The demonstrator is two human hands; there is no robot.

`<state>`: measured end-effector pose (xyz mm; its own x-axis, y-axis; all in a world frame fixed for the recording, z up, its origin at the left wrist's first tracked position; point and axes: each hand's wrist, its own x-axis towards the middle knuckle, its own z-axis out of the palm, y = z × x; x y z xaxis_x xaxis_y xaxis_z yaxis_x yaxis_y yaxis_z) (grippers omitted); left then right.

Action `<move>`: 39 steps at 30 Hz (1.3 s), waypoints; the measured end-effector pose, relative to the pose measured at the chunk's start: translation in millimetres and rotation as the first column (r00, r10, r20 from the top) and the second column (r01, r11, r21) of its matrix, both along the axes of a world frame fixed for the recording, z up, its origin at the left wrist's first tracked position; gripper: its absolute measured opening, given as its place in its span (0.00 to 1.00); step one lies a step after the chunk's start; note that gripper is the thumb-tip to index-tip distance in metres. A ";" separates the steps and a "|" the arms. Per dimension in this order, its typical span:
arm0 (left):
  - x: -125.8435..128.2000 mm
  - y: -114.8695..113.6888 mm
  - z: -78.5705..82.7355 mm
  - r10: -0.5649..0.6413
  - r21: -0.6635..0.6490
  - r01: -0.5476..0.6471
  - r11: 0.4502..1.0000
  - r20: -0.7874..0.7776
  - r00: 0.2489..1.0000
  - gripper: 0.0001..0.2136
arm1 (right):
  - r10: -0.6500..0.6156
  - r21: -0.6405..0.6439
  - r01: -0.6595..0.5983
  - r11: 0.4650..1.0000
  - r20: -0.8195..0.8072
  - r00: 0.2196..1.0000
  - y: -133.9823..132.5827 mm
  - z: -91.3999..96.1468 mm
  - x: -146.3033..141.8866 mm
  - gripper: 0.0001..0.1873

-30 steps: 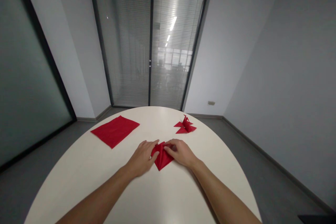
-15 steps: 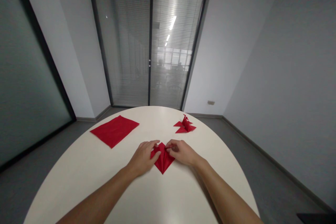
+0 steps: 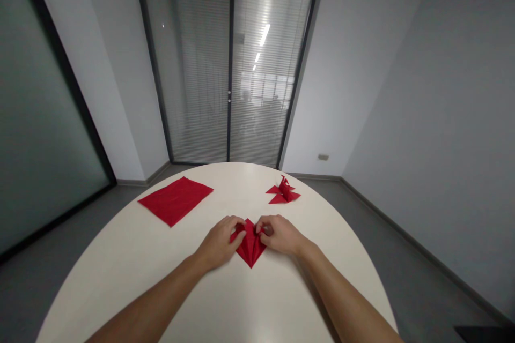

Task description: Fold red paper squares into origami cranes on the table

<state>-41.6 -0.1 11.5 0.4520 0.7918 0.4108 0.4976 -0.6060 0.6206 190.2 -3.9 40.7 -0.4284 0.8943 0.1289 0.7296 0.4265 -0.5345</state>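
A folded red paper point(image 3: 250, 253) lies on the table between my hands, diamond-shaped, with one point toward me and creases running to that point. My left hand point(image 3: 223, 238) curls over its left side, thumb and fingers closed on the paper's edge. At the right side, my right hand point(image 3: 279, 233) pinches a flap of the same paper between thumb and index finger. Beyond my right hand stands a folded red paper crane point(image 3: 284, 192) with spread wings. Parts of the folded paper are hidden under my fingers.
A flat red paper sheet point(image 3: 176, 201) lies at the left of the round white table point(image 3: 225, 305). Past the table's far edge are glass doors with blinds point(image 3: 189, 75) and a white wall point(image 3: 354, 64).
The folded paper's near point has shifted slightly right. My fingers have drawn a little inward, and the flaps in the middle look more spread apart.
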 end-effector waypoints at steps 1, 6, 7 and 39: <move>-0.1 -0.1 -0.1 0.003 -0.022 -0.003 1.000 0.008 1.000 0.06 | -0.007 -0.004 0.007 1.000 -0.005 1.000 -0.1 0.4 0.4 0.11; -1.3 0.0 -2.4 0.001 -0.077 0.000 0.997 0.019 1.000 0.06 | -0.042 -0.012 0.042 0.999 -0.050 0.998 0.2 1.9 1.4 0.08; -1.8 0.0 -3.1 -0.003 -0.076 0.004 0.997 0.019 1.000 0.07 | -0.044 -0.012 0.044 0.999 -0.058 0.997 0.4 1.7 1.3 0.08; 0.9 1.6 -0.4 0.168 0.032 -0.167 0.985 -0.025 0.985 0.07 | -0.127 0.135 0.131 0.982 -0.041 0.991 2.5 -4.3 -9.8 0.04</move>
<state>-40.7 1.5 11.2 0.3254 0.8450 0.4245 0.6106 -0.5305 0.5880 180.5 -1.4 36.4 -0.3043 0.9148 0.2655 0.7669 0.4006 -0.5014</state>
